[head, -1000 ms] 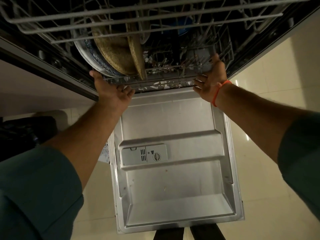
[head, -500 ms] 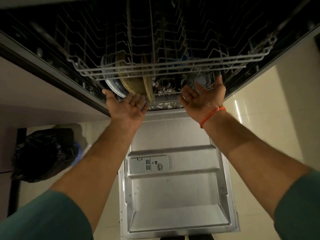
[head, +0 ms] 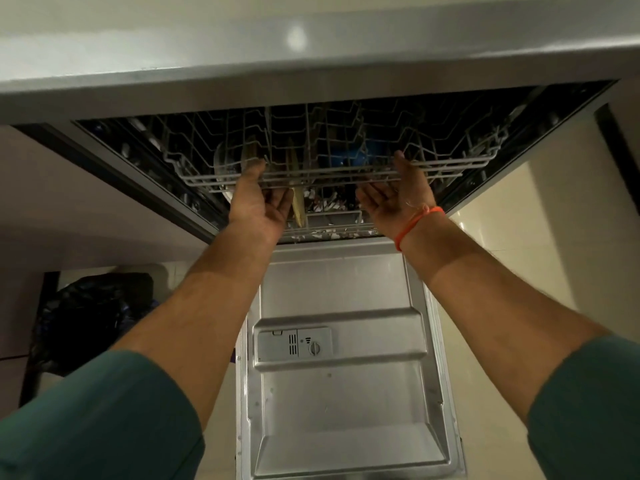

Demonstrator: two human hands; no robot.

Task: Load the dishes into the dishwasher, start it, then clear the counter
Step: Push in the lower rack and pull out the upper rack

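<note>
Both hands are at the front rail of the upper rack [head: 332, 174]. Left hand [head: 258, 206] palm up, fingers straight, fingertips against the underside of the rail near its left end; not curled round it. Right hand [head: 394, 199] also palm up and flat, thumb up against the rail toward its right end, fingers loose, holding nothing. Orange wristband [head: 415, 225] on the right wrist, green sleeves [head: 104, 417] on both forearms. Upper rack sits inside the dishwasher opening, front rail about level with the tub's front edge. Below and behind it the lower rack [head: 329, 230] shows plates [head: 298, 209] standing on edge left of centre, a blue item [head: 353, 154] further back, and some cutlery, too dim to make out. Dishwasher door [head: 346, 393] is folded fully down, flat, with the detergent dispenser [head: 294, 344] on its inner face, left of centre. Table [head: 311, 57] edge runs across above the opening. Black bag [head: 93, 317] on the floor, left of the door, well apart. Pale floor tiles [head: 540, 209] to the right.
</note>
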